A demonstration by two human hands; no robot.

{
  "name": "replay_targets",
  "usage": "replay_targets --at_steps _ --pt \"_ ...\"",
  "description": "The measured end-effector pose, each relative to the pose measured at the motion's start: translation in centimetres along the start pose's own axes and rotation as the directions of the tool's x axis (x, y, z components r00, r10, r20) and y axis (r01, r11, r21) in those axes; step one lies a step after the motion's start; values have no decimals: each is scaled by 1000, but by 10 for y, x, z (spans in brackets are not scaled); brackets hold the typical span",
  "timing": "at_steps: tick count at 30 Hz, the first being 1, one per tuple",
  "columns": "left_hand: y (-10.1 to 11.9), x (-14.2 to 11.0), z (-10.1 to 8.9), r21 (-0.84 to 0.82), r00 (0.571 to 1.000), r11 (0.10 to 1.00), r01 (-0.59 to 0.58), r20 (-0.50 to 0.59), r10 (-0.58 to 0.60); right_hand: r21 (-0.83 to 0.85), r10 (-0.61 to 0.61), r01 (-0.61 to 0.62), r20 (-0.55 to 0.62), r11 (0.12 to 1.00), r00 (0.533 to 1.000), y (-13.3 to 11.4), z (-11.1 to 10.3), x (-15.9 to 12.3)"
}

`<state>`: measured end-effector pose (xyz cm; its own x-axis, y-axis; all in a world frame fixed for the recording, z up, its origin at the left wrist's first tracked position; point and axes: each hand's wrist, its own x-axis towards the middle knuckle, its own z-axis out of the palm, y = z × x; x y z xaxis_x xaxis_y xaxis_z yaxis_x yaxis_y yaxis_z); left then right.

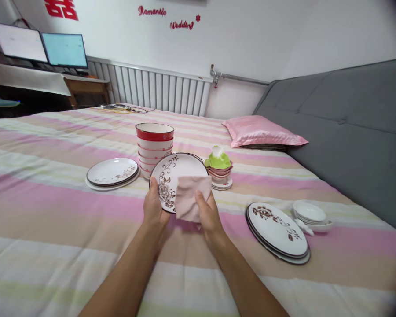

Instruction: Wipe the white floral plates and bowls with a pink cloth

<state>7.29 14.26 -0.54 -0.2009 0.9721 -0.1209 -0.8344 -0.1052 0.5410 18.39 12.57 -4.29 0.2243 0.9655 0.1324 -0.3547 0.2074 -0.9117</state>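
Observation:
My left hand (154, 203) grips the lower left rim of a white plate with a brown flower pattern (174, 171), holding it tilted up above the bed. My right hand (208, 213) presses a pale pink cloth (190, 197) against the plate's lower right face, fingers closed on the cloth. Behind the plate stands a stack of red-and-white bowls (154, 145).
On the striped bedspread (53, 207) lie a stack of plates at the left (112, 172), another at the right (277, 231), small white bowls (312, 215), and pink dishes topped by a green one (219, 167). A pink pillow (262, 131) and grey headboard (350, 132) are at the right.

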Motion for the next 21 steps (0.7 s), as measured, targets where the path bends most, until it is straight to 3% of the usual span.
replay_targets --at_steps 3,5,8,11,13,15,18,21 --pt "-1 1 -1 30 999 999 -25 -32 26 12 85 -84 -50 996 995 -8 -4 5" --pt "-2 2 -1 52 998 998 -39 -51 42 -1 80 -81 -156 997 985 -15 -11 11" --pt "-3 2 -3 78 998 996 -37 -57 42 -155 -119 73 -313 985 942 -24 -23 19" --pt "-8 0 -3 103 999 995 -17 -35 21 -461 -438 261 -333 848 835 -29 -27 19" --pt "-12 -3 -3 118 1000 993 6 -4 -5 -664 -620 355 -211 658 756 -27 -25 15" --pt "-18 -6 -3 121 999 992 43 25 -46 -799 -685 413 2 437 729 -21 -19 10" --pt "-26 -11 -3 141 995 987 77 51 -85 -877 -586 426 230 222 777 -9 -12 5" --pt "-32 -15 -4 175 993 982 76 74 -90 -897 -504 407 274 174 819 0 -10 5"
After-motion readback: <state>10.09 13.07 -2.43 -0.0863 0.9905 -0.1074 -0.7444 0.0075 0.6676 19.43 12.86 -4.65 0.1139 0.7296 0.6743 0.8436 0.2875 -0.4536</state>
